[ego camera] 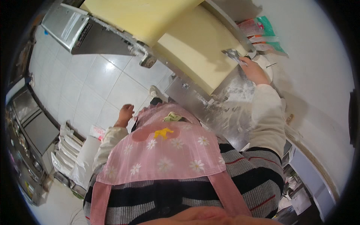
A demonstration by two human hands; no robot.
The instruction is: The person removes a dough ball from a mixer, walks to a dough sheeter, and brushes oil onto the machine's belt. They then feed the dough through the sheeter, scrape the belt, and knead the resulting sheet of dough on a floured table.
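Note:
My right hand point(254, 70) grips a flat metal scraper point(233, 54) by its handle end. Its blade lies over the far right edge of a pale yellow dough sheet point(194, 62), near the back rail. The sheet is spread on a steel worktop point(194, 98). Farther up, another layer of yellow dough point(135, 17) overlaps it and runs out of view. My left hand point(125, 114) hangs at my side above the tiled floor, fingers loosely curled, with nothing seen in it.
White flour point(239, 90) dusts the steel beside the dough. A printed plastic bag point(261, 35) lies behind the rail. At left stand a steel machine housing point(66, 26) and stacked white sacks point(67, 152). Pale tiles point(92, 81) cover the floor.

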